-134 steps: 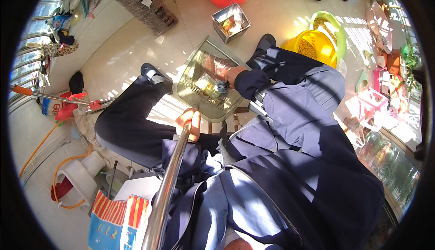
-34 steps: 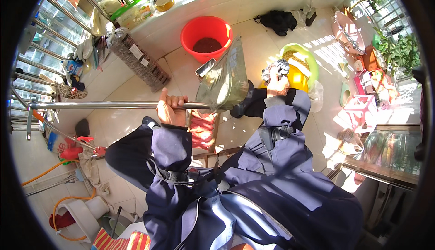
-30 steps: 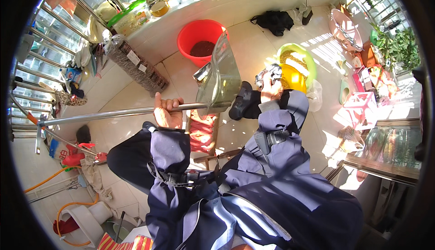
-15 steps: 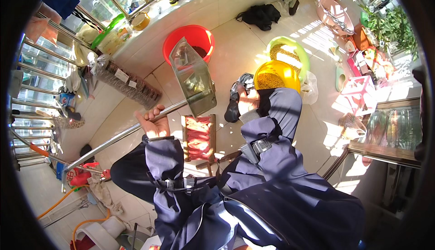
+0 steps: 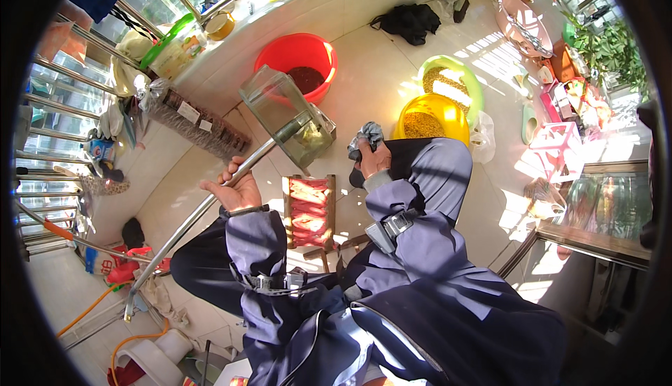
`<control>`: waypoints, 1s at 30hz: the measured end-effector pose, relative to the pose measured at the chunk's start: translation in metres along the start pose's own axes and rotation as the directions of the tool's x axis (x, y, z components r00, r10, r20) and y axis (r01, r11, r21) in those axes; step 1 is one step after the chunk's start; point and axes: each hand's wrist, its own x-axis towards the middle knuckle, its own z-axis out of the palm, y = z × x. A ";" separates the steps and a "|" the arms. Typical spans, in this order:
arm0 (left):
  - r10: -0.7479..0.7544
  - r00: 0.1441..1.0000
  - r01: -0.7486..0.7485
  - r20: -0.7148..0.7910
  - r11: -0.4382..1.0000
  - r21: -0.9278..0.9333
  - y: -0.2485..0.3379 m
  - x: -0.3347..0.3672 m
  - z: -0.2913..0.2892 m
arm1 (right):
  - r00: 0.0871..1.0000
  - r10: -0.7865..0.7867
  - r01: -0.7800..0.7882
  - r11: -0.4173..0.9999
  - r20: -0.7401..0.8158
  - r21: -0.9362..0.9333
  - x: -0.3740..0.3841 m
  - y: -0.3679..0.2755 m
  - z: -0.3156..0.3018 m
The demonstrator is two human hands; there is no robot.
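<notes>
Both hands (image 5: 234,190) raised, fingers curled.

Hard sunlight floods the floor (image 5: 392,85) from the far right, throwing sharp shadows and glare. Fisheye bending curves the edges into a black rim; focus stays crisp.

floor (image 5: 392,71): pale tile | on it: red basin (image 5: 297,64), yellow basin (image 5: 430,116), wooden stool (image 5: 309,207), black cloth (image 5: 411,20)

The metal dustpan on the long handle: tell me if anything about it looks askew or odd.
The metal dustpan hangs in the air, tipped on its side above the floor, not resting flat. The left hand grips its long handle; the right hand holds a grey rag beside it. No spill is visible.
</notes>
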 end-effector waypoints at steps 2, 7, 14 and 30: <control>0.010 1.000 -0.010 -0.005 1.000 -0.016 0.000 -0.001 0.002 | 0.991 0.081 -0.085 0.996 -0.108 -0.034 0.006 0.004 0.006; 0.019 1.000 -0.019 0.006 1.000 0.016 -0.004 -0.003 0.002 | 0.994 0.091 -0.092 0.996 -0.054 -0.003 0.023 0.009 0.034; 0.017 1.000 -0.017 0.001 0.999 -0.041 -0.003 0.002 -0.005 | 0.996 0.044 -0.040 0.997 0.073 -0.059 0.031 0.000 0.042; -0.013 1.000 0.012 -0.022 0.998 -0.062 0.001 0.003 -0.012 | 0.963 -0.082 0.093 0.995 0.258 -0.034 0.057 -0.024 0.038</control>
